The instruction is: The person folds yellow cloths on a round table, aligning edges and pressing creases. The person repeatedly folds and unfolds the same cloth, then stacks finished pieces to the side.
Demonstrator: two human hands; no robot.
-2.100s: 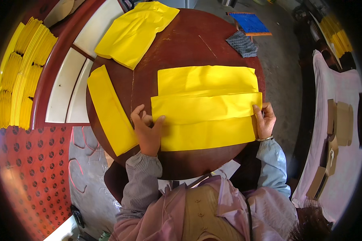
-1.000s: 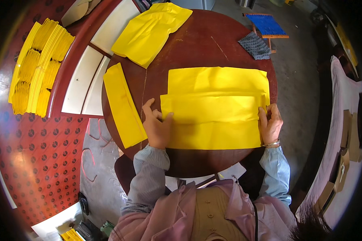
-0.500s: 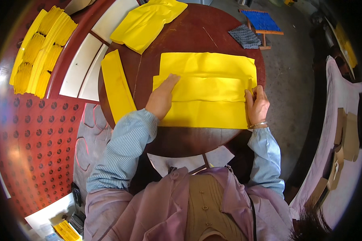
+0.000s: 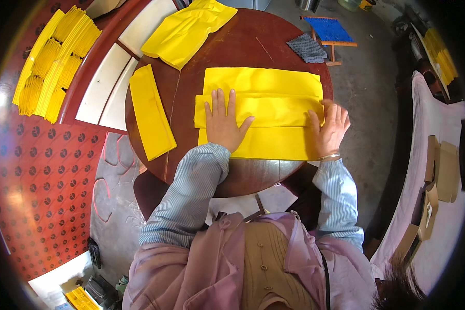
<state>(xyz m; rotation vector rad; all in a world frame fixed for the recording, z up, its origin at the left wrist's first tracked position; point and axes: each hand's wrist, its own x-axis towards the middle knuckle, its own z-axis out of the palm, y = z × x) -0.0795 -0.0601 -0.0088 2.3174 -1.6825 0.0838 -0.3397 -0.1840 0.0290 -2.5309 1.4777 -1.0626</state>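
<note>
Yellow sheet (image 4: 274,112), beneath spread left hand (image 4: 224,127), right hand (image 4: 331,131) (half-curled, grip unclear) at edge.

A dark grey, rough-textured cloth (image 4: 307,48) lay at the far right edge of the round, dark red table (image 4: 232,46). Just past it stood a small stool with a blue top and wooden frame (image 4: 329,29), on the smooth grey floor (image 4: 364,103). Farther right, open brown cardboard boxes (image 4: 447,173) rested on a pale pink cloth (image 4: 395,194). To the left were white panels in a dark red frame (image 4: 103,77) and a glossy red sheet with rows of dark motifs (image 4: 51,175).
</note>
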